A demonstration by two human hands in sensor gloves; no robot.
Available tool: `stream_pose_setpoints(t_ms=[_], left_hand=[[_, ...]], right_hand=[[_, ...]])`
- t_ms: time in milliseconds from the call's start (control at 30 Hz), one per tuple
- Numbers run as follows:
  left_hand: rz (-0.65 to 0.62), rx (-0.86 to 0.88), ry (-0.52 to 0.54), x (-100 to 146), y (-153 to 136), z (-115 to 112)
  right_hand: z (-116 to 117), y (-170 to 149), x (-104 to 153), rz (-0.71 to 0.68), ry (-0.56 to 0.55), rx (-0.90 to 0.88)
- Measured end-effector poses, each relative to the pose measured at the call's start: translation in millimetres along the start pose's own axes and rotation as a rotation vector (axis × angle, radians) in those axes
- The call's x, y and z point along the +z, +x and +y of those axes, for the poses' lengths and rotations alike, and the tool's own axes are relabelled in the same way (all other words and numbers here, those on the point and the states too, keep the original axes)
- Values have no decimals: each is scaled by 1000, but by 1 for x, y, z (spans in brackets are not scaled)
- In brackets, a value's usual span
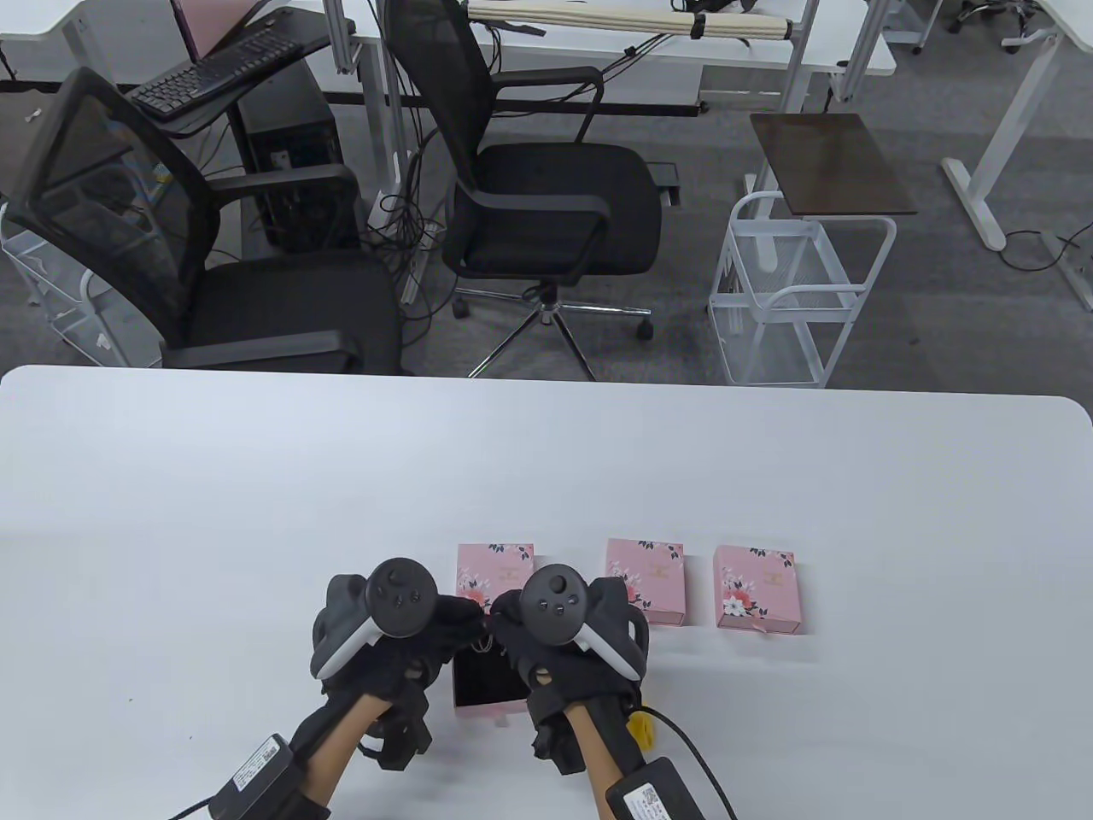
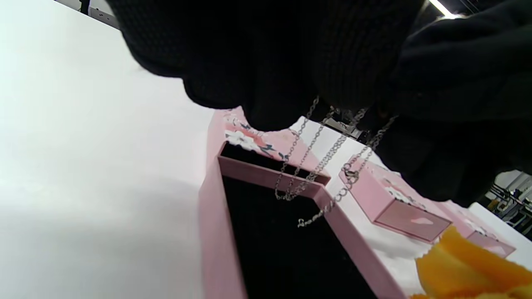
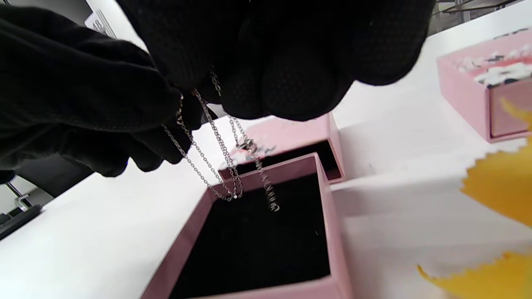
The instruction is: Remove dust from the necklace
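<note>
Two hands: the left hand (image 1: 401, 632) and the right hand (image 1: 555, 636) meet fingertip to fingertip above an open pink drawer (image 1: 487, 683) near the front edge of a white table (image 1: 256, 512).
Necklace: a thin silver necklace (image 2: 320, 162) hangs in loops between the two gloves, its lowest links dangling just over the drawer's black lining, not touching it in either wrist view.
Left hand: fingers (image 2: 266, 83) curled together, pinching the chain where several strands run up into the glove.
Right hand: fingers (image 3: 291, 74) likewise curled, clamped on the chain's other end; the strands disappear under the fingertips.
Drawer: pulled out of its pink floral sleeve (image 1: 495, 572), which lies just behind it.
Boxes: two more closed pink floral boxes, one (image 1: 646, 581) just right of the hands and another (image 1: 756, 589) beside that, in a row with the sleeve.
Cloth: a yellow cloth (image 3: 503, 195) with a zigzag edge lies on the table to the right of the drawer, under the right wrist.
Background: black office chairs (image 1: 546, 196) and a white wire cart (image 1: 794, 299) stand beyond the table.
</note>
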State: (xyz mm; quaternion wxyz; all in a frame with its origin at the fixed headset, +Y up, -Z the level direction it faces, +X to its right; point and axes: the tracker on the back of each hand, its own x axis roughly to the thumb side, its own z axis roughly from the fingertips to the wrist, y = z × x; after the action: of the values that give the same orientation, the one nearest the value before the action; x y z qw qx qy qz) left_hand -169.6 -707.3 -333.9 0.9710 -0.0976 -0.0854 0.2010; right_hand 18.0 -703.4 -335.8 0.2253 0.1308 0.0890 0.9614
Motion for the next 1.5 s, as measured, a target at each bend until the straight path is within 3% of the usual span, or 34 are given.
stream_pose_setpoints(t_ms=[500, 867, 1000, 1200, 1500], left_hand=[[2, -210, -60, -4, 10, -25], [19, -151, 84, -4, -3, -22], [11, -143, 104, -6, -8, -28], [-79, -102, -25, -13, -13, -45], [-93, -125, -98, -18, -16, -58]], right_hand=[[17, -5, -6, 61, 129, 127], [2, 4, 9, 43, 61, 185], [9, 9, 28, -7, 139, 167], [24, 9, 44, 2, 88, 283], [39, 8, 46, 101, 95, 354]])
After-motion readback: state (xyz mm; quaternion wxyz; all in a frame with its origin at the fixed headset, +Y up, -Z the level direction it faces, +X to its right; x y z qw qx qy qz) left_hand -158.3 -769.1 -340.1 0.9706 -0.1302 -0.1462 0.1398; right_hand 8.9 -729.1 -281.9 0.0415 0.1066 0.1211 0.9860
